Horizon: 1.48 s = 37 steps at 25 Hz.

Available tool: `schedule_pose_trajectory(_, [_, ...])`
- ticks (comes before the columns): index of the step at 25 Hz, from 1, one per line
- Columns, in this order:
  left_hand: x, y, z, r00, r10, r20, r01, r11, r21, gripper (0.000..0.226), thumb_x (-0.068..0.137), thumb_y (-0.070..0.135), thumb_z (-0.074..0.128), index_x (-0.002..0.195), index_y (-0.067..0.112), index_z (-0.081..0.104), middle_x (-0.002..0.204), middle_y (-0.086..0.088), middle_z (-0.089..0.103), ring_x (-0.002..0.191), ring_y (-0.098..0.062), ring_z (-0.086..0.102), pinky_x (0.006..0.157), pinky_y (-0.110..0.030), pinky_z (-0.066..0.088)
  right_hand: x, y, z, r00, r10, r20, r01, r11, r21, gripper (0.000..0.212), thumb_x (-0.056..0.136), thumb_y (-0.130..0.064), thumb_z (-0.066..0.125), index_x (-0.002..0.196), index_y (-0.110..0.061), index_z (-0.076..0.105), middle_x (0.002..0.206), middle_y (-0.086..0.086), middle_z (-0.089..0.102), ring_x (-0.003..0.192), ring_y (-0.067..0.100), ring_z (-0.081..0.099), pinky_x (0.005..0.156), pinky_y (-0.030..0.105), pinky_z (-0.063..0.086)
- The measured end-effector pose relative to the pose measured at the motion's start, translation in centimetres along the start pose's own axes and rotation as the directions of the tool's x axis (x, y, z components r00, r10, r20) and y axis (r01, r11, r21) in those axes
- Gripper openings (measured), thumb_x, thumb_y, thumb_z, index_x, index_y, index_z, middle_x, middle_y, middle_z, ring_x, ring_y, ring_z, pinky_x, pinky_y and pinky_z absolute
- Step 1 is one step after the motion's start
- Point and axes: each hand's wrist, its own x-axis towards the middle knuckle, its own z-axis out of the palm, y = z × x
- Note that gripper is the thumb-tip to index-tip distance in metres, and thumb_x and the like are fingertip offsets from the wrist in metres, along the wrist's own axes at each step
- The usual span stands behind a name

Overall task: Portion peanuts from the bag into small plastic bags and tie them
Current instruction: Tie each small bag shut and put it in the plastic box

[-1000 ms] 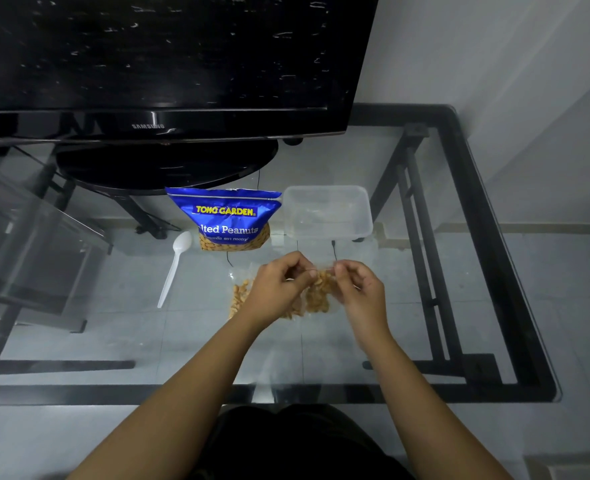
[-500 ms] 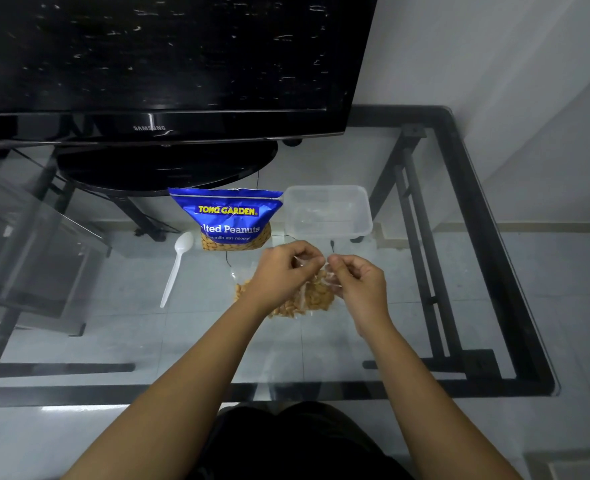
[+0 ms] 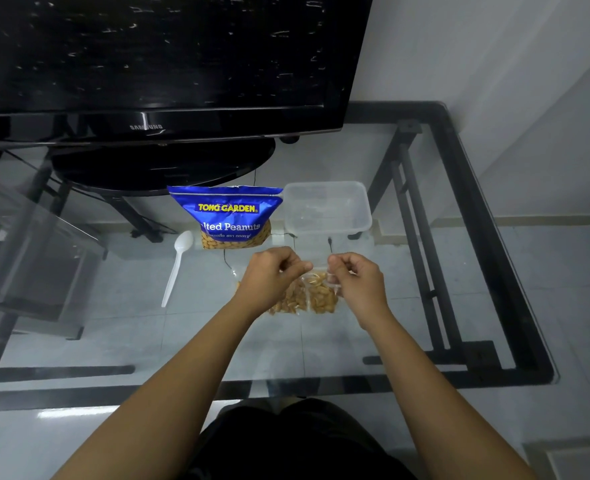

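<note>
A blue peanut bag (image 3: 229, 216) stands upright on the glass table (image 3: 425, 306), behind my hands. My left hand (image 3: 269, 275) and my right hand (image 3: 355, 280) each pinch the top of a small clear plastic bag (image 3: 321, 296) filled with peanuts, held between them just above the table. A second small bag of peanuts (image 3: 288, 299) lies right beside it, partly hidden under my left hand. The thin plastic at the small bag's mouth is hard to make out.
A white plastic spoon (image 3: 177, 268) lies left of the peanut bag. A clear plastic container (image 3: 326, 209) sits to the right of it. A black television (image 3: 155, 64) on a round stand (image 3: 161, 164) fills the back of the table.
My hands have drawn slightly apart and risen a little, pulling the small bag's top between them. The other objects have stayed put.
</note>
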Motion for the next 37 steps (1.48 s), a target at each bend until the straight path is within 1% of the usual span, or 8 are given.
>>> schedule_pose_trajectory(5, [-1.9, -0.9, 2.4, 0.914, -0.237, 0.331, 0.373, 0.812, -0.448, 0.04, 0.079, 0.026, 0.071, 0.113, 0.014, 0.053, 0.101, -0.006, 0.068, 0.089, -0.019, 0.068, 0.079, -0.033, 0.058, 1.0, 0.1, 0.8, 0.965, 0.259, 0.038, -0.259, 0.921, 0.292, 0.016, 0.093, -0.025, 0.054, 0.086, -0.013, 0.061, 0.077, 0.0, 0.064, 0.07, 0.011, 0.062, 0.064, 0.026, 0.053])
schedule_pose_trajectory(10, [-2.0, -0.3, 5.3, 0.954, -0.295, 0.053, 0.299, 0.939, -0.171, 0.03, 0.082, 0.013, 0.067, 0.094, 0.009, 0.039, 0.081, -0.014, 0.062, 0.071, -0.027, 0.067, 0.062, -0.038, 0.058, 2.8, 2.3, 1.8, 0.976, 0.062, -0.211, -0.138, 0.918, -0.371, 0.023, 0.087, -0.033, 0.061, 0.088, -0.012, 0.071, 0.084, 0.002, 0.07, 0.081, 0.02, 0.062, 0.071, 0.026, 0.044])
schedule_pose_trajectory(15, [-1.5, -0.9, 5.4, 0.986, -0.129, 0.101, 0.085, 0.931, 0.356, 0.028, 0.092, 0.024, 0.053, 0.106, 0.0, 0.048, 0.094, -0.02, 0.064, 0.082, -0.033, 0.063, 0.062, -0.033, 0.046, 3.3, 3.5, 2.6, 0.98, 0.058, -0.191, -0.13, 0.911, -0.391, 0.018, 0.085, -0.023, 0.065, 0.093, -0.008, 0.07, 0.091, 0.01, 0.072, 0.082, 0.021, 0.065, 0.072, 0.022, 0.044])
schedule_pose_trajectory(21, [-0.1, -0.6, 2.5, 0.996, -0.088, 0.004, 0.083, 0.952, 0.296, 0.035, 0.091, 0.04, 0.051, 0.103, 0.006, 0.053, 0.083, -0.015, 0.068, 0.075, -0.028, 0.064, 0.061, -0.03, 0.044, 3.5, 2.1, 2.1, 0.946, -0.12, -0.303, -0.014, 0.915, -0.404, 0.02, 0.088, -0.026, 0.06, 0.095, -0.008, 0.066, 0.081, 0.008, 0.069, 0.068, 0.017, 0.06, 0.069, 0.028, 0.051])
schedule_pose_trajectory(25, [3.4, -0.6, 2.1, 0.977, -0.168, -0.129, 0.174, 0.984, 0.039, 0.04, 0.091, 0.021, 0.053, 0.126, 0.002, 0.048, 0.12, -0.019, 0.061, 0.105, -0.029, 0.061, 0.09, -0.04, 0.051, 5.2, 0.5, 0.3, 0.854, -0.35, -0.385, 0.186, 0.896, -0.403, 0.022, 0.09, -0.02, 0.056, 0.108, -0.007, 0.058, 0.1, 0.011, 0.061, 0.086, 0.018, 0.057, 0.079, 0.03, 0.05])
schedule_pose_trajectory(27, [4.8, -0.5, 2.9, 0.968, -0.242, -0.058, 0.242, 0.97, -0.012, 0.053, 0.091, 0.013, 0.051, 0.139, 0.0, 0.031, 0.14, -0.021, 0.042, 0.128, -0.032, 0.044, 0.106, -0.042, 0.04, 6.8, 0.2, -1.0, 0.902, -0.281, -0.328, 0.128, 0.899, -0.419, 0.039, 0.092, -0.02, 0.052, 0.127, -0.005, 0.046, 0.127, 0.015, 0.051, 0.113, 0.025, 0.051, 0.095, 0.03, 0.041])
schedule_pose_trajectory(30, [6.4, -0.1, 3.8, 0.932, -0.355, -0.077, 0.345, 0.931, -0.121, 0.057, 0.09, 0.01, 0.049, 0.14, -0.002, 0.023, 0.143, -0.022, 0.037, 0.132, -0.037, 0.037, 0.108, -0.042, 0.036, 9.1, 0.4, -2.6, 0.972, -0.136, -0.191, 0.029, 0.88, -0.474, 0.053, 0.096, -0.025, 0.046, 0.142, -0.004, 0.029, 0.147, 0.016, 0.035, 0.135, 0.029, 0.034, 0.111, 0.036, 0.028])
schedule_pose_trajectory(37, [7.8, 1.8, 5.0, 0.864, -0.455, -0.216, 0.416, 0.887, -0.202, 0.045, 0.096, 0.015, 0.044, 0.137, 0.0, 0.033, 0.134, -0.019, 0.051, 0.122, -0.032, 0.049, 0.1, -0.035, 0.04, 12.7, 2.4, -5.2, 0.996, -0.019, 0.092, 0.058, 0.893, -0.447, 0.047, 0.094, -0.028, 0.048, 0.138, -0.011, 0.039, 0.127, 0.011, 0.059, 0.114, 0.027, 0.057, 0.1, 0.042, 0.047])
